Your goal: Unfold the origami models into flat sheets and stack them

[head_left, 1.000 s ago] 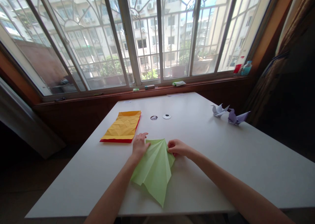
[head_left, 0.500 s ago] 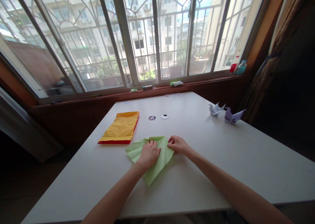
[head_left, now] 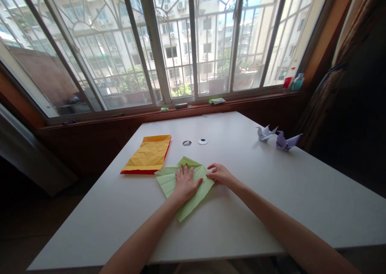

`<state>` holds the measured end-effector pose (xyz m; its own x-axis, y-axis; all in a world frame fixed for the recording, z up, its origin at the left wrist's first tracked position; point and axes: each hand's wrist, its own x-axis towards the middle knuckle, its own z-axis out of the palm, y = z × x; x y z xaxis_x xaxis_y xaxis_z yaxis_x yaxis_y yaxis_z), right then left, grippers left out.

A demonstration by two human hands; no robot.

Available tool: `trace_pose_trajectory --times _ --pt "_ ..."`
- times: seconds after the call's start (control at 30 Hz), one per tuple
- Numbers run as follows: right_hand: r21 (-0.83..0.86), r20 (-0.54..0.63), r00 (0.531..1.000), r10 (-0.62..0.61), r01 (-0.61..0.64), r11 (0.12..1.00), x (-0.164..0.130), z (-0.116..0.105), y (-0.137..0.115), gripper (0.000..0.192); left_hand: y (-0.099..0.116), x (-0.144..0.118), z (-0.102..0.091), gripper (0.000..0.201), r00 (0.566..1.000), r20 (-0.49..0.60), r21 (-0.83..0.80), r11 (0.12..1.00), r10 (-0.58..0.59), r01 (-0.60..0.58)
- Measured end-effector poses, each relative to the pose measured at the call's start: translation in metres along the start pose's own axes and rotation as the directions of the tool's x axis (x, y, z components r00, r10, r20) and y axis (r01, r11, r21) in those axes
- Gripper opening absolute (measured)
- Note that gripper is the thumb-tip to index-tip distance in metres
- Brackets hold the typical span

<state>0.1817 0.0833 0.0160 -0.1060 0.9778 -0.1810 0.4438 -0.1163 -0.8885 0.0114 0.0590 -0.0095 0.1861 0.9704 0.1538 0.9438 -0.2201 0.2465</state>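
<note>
A creased light-green paper (head_left: pixel 169 179) lies folded on the white table (head_left: pixel 256 201) in front of me. My left hand (head_left: pixel 185 183) presses flat on its middle with the fingers spread. My right hand (head_left: pixel 221 174) pinches the paper's right edge with fingertips together. A pointed green corner sticks out beyond my left fingers toward the window.
A yellow and red creased sheet (head_left: pixel 148 154) lies just left of the green paper. Two round cable holes (head_left: pixel 194 142) sit behind it. Two pale purple paper cranes (head_left: pixel 277 137) stand at the right. Small items (head_left: pixel 217 101) rest on the window sill.
The long green fan shape has been folded up shorter and turned. My left hand moved from the paper's top edge onto its middle and spread flat. My right hand stayed at the right edge.
</note>
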Motion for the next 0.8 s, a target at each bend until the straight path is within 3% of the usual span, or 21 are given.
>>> trace_pose_trajectory --times 0.17,0.3,0.5,0.63,0.8 --pt "-0.008 -0.032 0.999 0.0 -0.001 1.0 0.0 0.001 -0.007 0.029 0.0 -0.003 -0.005 0.077 0.998 0.044 -0.033 0.999 0.033 -0.031" --pt "-0.146 -0.077 0.996 -0.05 0.038 0.989 0.0 0.001 -0.01 0.034 0.004 -0.01 -0.01 0.07 0.99 0.1 -0.061 0.994 0.101 -0.095" --pt "-0.357 -0.107 0.989 -0.101 0.057 0.933 0.004 -0.004 -0.009 0.023 0.008 -0.016 -0.018 0.069 0.975 0.152 -0.098 0.984 0.164 -0.15" --pt "-0.418 -0.065 0.99 -0.123 0.085 0.904 0.009 -0.008 -0.004 0.021 0.007 -0.017 -0.029 0.07 0.951 0.228 -0.148 0.973 0.207 -0.176" --pt "-0.423 0.029 0.992 -0.121 0.121 0.898 0.012 -0.01 0.002 0.018 0.006 -0.018 -0.034 0.053 0.938 0.248 -0.172 0.964 0.241 -0.202"
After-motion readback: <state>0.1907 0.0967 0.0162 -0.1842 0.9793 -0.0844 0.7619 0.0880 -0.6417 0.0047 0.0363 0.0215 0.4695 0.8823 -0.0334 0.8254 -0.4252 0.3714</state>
